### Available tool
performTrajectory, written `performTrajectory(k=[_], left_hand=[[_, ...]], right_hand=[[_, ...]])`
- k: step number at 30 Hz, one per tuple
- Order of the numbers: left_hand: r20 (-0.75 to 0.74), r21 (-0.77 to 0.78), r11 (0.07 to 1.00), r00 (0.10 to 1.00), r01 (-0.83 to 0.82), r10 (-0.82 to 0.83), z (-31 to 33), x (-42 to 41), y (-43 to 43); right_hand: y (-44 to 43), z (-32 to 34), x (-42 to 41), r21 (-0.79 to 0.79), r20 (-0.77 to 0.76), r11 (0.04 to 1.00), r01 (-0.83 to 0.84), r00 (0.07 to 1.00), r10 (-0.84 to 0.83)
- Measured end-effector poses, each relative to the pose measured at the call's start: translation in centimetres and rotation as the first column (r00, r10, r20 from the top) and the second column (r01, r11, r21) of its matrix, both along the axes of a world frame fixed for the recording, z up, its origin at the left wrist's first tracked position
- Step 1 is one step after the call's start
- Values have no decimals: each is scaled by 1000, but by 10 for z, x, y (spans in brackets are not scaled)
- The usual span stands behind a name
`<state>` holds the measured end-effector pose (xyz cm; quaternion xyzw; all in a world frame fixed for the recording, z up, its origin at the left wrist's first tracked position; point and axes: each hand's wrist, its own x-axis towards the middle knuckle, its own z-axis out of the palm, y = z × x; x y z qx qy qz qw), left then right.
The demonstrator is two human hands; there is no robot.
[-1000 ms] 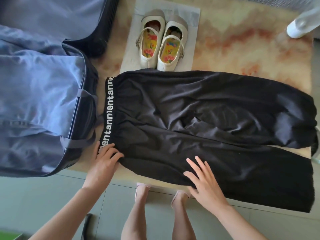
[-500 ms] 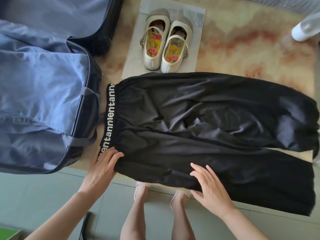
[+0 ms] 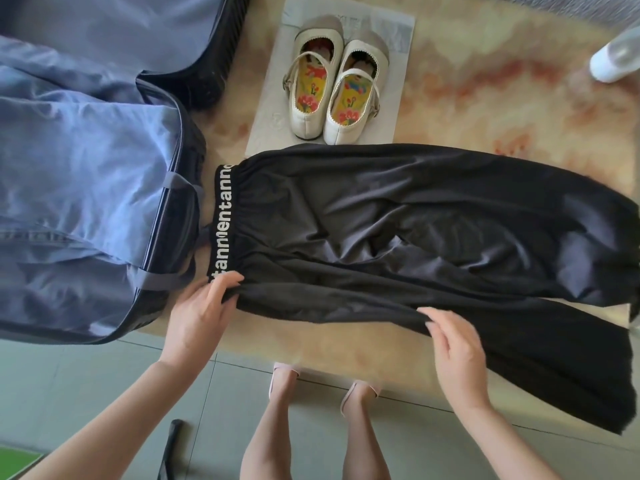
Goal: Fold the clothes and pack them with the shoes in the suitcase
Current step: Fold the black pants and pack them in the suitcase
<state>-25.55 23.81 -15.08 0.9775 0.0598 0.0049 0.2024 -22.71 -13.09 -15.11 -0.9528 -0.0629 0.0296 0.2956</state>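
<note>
Black trousers (image 3: 398, 230) with a white-lettered waistband lie spread across the table, waistband to the left, legs running right. My left hand (image 3: 201, 310) grips the near corner of the waistband, fingers curled over the fabric. My right hand (image 3: 453, 344) pinches the near edge of the closer trouser leg and lifts it slightly. A pair of cream shoes (image 3: 332, 88) with floral insoles stands on a grey sheet behind the trousers. The open dark suitcase (image 3: 187, 209) sits at the left with blue denim clothing (image 3: 76, 188) folded inside.
The table (image 3: 485, 91) has a mottled beige and orange top; its near edge runs just in front of my hands. A white object (image 3: 613, 60) stands at the far right corner. My legs and pink slippers show below, over a grey tiled floor.
Both hands went from lying flat on the trousers to gripping the near edge. The near edge of the fabric has been drawn up off the table, and the view has shifted slightly.
</note>
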Motion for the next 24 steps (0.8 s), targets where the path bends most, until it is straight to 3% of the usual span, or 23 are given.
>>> performTrajectory(k=[5, 10, 17, 20, 24], left_hand=[[48, -54, 992, 992, -112, 115, 28, 50, -14], [131, -71, 989, 981, -132, 140, 37, 115, -7], [47, -23, 973, 972, -229, 230, 22, 193, 9], [14, -7, 965, 965, -263, 263, 6, 206, 4], [-61, -193, 927, 947, -323, 317, -7, 198, -1]], right_hand=[[8, 20, 70, 23, 90, 995, 92, 992, -94], [23, 30, 144, 7, 38, 976, 218, 975, -218], [51, 14, 231, -59, 100, 985, 164, 982, -158], [54, -9, 252, -189, 73, 965, 179, 983, -168], [57, -25, 257, -273, 37, 937, 218, 976, -217]])
